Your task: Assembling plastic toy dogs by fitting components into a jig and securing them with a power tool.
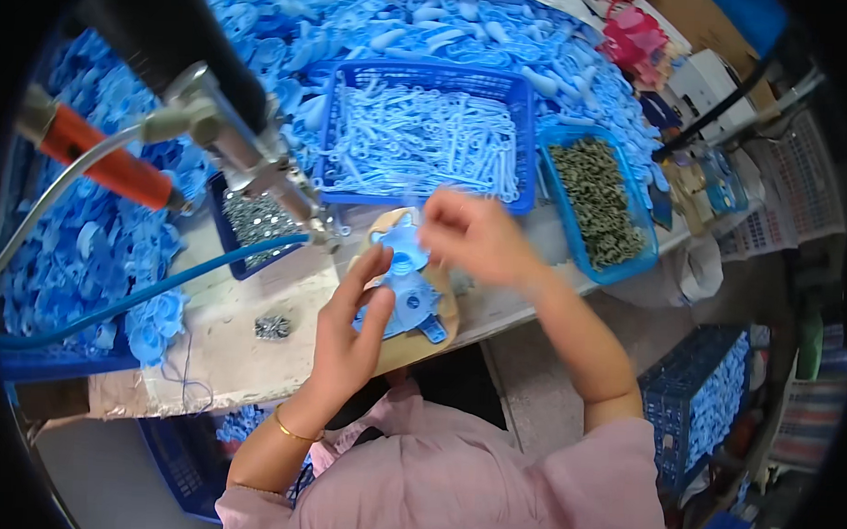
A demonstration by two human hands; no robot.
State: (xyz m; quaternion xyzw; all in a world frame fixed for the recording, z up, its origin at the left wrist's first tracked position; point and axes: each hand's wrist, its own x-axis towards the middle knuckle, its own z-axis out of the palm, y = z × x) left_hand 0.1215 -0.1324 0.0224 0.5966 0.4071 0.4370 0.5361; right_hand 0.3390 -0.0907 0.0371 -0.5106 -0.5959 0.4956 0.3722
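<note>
A light-blue moulded plastic part [411,303] with a round raised centre lies on a tan board [448,307] at the front of the bench. Along its left edge is my left hand [346,332], thumb and fingers spread apart, fingertips at or just above the plastic. My right hand [480,237] hovers by the part's upper right end, its fingers curled together and slightly blurred. Anything between those fingertips is too small or hidden to make out. Behind my hands, a blue basket [426,201] holds many pale-blue plastic sticks with looped ends.
Left, a dark tray [240,269] holds small silvery pieces; a small metal heap [272,327] lies nearer. A blue tray [599,273] of dull metal pieces stands right. An orange-handled tool [101,155], metal fitting [259,156] and blue hose [161,288] overhang the left. Blue parts [255,21] pile behind.
</note>
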